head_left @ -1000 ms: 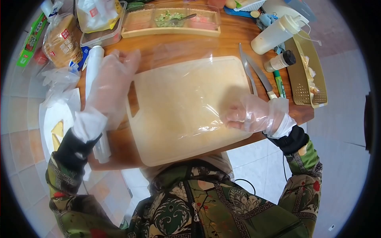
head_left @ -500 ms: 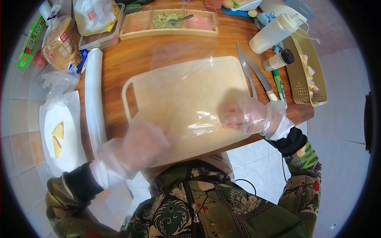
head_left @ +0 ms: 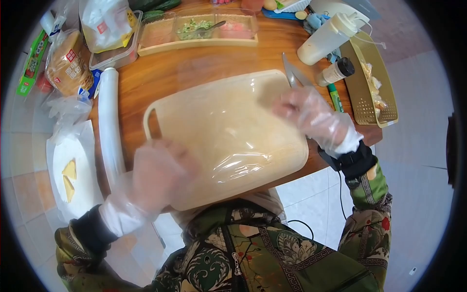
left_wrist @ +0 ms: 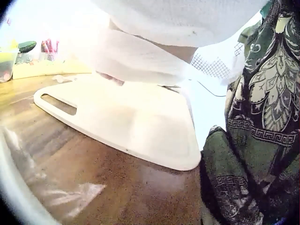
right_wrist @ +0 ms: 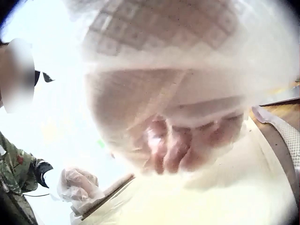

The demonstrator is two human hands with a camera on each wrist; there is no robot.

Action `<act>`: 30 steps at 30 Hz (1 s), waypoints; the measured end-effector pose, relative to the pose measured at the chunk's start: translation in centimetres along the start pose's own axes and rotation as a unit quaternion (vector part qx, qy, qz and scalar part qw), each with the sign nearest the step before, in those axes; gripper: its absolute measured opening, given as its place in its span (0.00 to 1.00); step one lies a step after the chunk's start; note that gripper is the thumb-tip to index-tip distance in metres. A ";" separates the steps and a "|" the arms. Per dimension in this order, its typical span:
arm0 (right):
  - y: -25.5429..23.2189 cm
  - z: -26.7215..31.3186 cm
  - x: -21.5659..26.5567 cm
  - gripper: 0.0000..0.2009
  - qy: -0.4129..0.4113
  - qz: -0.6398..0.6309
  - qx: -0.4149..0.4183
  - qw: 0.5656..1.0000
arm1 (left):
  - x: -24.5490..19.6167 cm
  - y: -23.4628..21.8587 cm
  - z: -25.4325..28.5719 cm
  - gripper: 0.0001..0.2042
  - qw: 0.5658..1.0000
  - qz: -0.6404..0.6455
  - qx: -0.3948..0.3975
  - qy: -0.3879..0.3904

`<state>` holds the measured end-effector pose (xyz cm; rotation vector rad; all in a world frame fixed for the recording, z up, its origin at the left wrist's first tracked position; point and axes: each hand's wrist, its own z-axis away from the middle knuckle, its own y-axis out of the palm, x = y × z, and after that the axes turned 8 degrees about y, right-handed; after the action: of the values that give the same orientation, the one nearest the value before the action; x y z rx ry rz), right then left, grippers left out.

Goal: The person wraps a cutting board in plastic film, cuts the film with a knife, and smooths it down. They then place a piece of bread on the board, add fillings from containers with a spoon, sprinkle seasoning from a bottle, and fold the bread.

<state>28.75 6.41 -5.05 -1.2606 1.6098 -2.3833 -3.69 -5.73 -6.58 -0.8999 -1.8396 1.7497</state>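
A clear plastic film, creased and shiny, stretches over the cream cutting board between the two gloved hands. The left hand, blurred, is over the board's near left part, its fingers curled round the film's edge. Above the board's right edge, the right hand pinches the film with curled fingers. The right wrist view shows the bent fingers of the right hand and, farther off, the left hand. In the left wrist view a white glove or cuff hides the left fingers; the board lies below.
Left of the board are a film roll, bagged bread and yellow pieces on white paper. A divided tray stands behind. At right are knives, a squeeze bottle, a seasoning jar and a basket.
The left hand has come from beside the roll at the upper left down to the board's near left. The right hand has risen slightly toward the knives. The film has shifted with them.
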 end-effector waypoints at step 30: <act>1.9 -7.3 -0.7 0.16 0.266 -0.063 -0.039 0.961 | 0.5 1.0 0.0 0.25 0.996 -0.065 0.049 -0.036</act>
<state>23.97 11.51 -8.10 -0.7815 1.7982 -2.9499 -3.85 -5.37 -7.67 -0.6725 -1.7965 1.7954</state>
